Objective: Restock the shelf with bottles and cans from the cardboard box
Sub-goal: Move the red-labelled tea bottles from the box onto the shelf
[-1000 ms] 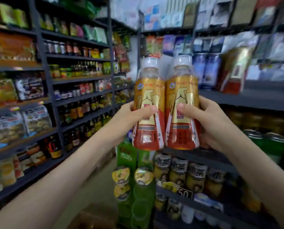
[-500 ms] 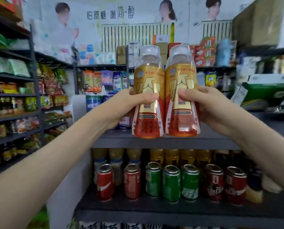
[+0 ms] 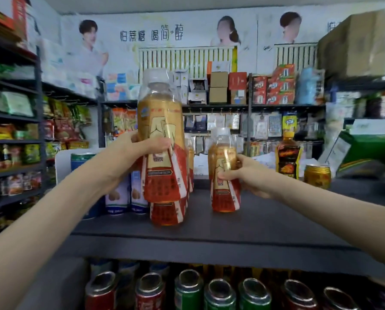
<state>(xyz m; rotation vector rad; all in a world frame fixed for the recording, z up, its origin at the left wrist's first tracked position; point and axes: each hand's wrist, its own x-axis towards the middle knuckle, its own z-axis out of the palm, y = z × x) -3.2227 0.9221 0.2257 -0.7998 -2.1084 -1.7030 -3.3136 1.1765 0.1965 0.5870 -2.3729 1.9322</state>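
Looking across the dark shelf [image 3: 265,222], I see my left hand [image 3: 133,153] wrapped round a tall amber bottle [image 3: 162,121], held upright above a row of matching bottles [image 3: 166,214] standing on the shelf. My right hand [image 3: 247,175] grips a second amber bottle [image 3: 225,198] around its middle, upright, base down at the shelf surface, just right of that row. Farther right stand a dark bottle [image 3: 287,153] and a gold can [image 3: 317,176], close together. Red and green cans [image 3: 188,291] line the tier below.
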